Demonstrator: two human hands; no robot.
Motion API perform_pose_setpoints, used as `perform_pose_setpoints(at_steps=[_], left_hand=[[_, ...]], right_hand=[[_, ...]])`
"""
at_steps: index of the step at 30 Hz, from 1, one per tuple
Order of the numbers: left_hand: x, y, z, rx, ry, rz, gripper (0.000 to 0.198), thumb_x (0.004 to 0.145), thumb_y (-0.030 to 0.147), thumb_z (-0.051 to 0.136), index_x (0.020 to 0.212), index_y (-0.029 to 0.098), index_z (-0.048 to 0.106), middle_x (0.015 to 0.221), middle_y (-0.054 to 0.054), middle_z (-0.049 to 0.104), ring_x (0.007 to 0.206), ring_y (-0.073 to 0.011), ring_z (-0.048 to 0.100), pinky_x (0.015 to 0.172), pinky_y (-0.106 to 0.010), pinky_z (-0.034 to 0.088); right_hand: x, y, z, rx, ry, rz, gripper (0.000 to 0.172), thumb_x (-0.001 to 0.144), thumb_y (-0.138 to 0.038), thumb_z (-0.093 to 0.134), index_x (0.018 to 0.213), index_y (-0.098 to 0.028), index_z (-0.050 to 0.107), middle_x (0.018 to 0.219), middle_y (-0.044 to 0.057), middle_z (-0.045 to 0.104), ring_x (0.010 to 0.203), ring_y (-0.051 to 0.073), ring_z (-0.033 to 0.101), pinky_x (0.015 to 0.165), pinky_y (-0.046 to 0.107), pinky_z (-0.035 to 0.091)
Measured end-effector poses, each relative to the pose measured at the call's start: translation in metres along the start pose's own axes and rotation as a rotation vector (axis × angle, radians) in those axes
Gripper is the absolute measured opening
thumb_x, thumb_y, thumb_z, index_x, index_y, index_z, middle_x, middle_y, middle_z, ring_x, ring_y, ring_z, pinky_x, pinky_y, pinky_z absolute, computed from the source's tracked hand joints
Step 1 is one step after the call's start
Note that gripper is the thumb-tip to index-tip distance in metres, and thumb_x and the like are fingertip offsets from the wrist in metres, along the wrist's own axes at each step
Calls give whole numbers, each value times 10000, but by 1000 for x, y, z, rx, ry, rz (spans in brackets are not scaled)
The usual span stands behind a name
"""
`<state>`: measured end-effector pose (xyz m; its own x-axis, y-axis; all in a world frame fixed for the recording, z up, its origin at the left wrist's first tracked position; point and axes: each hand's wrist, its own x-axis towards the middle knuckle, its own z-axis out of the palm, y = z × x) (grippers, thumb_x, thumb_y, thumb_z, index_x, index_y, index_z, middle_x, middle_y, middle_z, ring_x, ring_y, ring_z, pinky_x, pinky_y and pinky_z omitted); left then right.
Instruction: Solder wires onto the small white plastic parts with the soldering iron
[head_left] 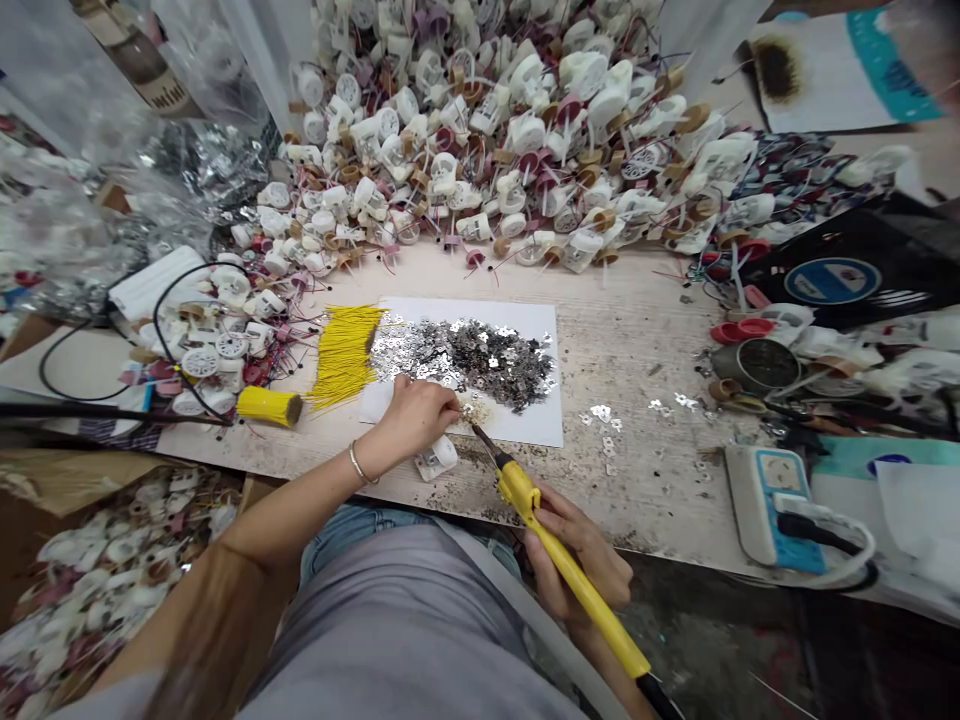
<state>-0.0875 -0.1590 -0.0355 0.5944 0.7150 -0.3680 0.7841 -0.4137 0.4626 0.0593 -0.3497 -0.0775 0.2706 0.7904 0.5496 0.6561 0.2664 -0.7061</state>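
My right hand (574, 545) grips a yellow soldering iron (555, 545), its dark tip pointing up and left. Close to that tip, my left hand (420, 415) is closed, thumb and fingertips pinched together; whatever they hold is too small to make out. Just below the left hand lies a white plastic part (437, 458). Behind both hands a white paper sheet (536, 430) bears a heap of small silver metal plates (420, 345) and dark bits (510, 370). A spread of yellow wires (345, 350) lies left of the heap.
A big pile of white plastic assemblies (517, 140) fills the back of the table. At left are a wire bundle (268, 407) and a black cable (161, 320). A power strip (772, 505) and a metal cup (757, 365) stand at right. Loose plates (602, 412) dot the tabletop.
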Motion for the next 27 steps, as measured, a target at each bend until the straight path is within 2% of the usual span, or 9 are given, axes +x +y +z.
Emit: perform_pose_setpoints(at_steps=[5, 9, 14, 19, 25, 27], left_hand=[[3, 6, 1, 82, 3, -37, 213, 823, 179, 509, 696, 168, 679, 771, -56, 701, 815, -231, 619, 864, -413, 304], [3, 9, 3, 124, 15, -34, 221, 819, 165, 488, 683, 157, 663, 757, -69, 695, 809, -237, 624, 860, -426, 302], [3, 11, 4, 175, 31, -23, 232, 818, 161, 466, 669, 146, 642, 754, -90, 694, 800, -254, 632, 847, -437, 318], [3, 12, 6, 191, 30, -28, 212, 808, 154, 470, 681, 139, 640, 762, -104, 697, 771, -253, 640, 858, -439, 338], [6, 12, 7, 168, -4, -53, 213, 800, 140, 470, 696, 150, 655, 764, -96, 700, 780, -249, 648, 852, -422, 385], [5, 10, 5, 165, -26, -58, 195, 804, 158, 488, 745, 152, 674, 808, -99, 705, 808, -248, 648, 813, -382, 419]], right_hand=[[4, 5, 5, -18, -77, -69, 510, 769, -45, 584, 1260, -182, 551, 1174, 102, 661, 1003, 245, 680, 810, 363, 627], [7, 6, 4, -31, -150, -122, 531, 779, -55, 591, 1284, -209, 531, 1191, 94, 652, 997, 231, 681, 802, 352, 628], [10, 3, 2, -28, -141, -147, 538, 775, -34, 585, 1290, -179, 525, 1188, 124, 646, 1001, 234, 677, 792, 353, 629], [15, -1, -1, -48, -200, -162, 518, 785, -48, 578, 1284, -180, 531, 1178, 124, 653, 1008, 240, 677, 798, 364, 629], [7, 1, 2, -36, 60, -54, 512, 771, -54, 588, 1261, -200, 554, 1084, 79, 691, 975, 250, 686, 750, 383, 642], [0, 5, 8, -4, 117, -25, 559, 764, -60, 603, 1296, -203, 514, 1133, 85, 669, 1015, 260, 669, 763, 407, 638]])
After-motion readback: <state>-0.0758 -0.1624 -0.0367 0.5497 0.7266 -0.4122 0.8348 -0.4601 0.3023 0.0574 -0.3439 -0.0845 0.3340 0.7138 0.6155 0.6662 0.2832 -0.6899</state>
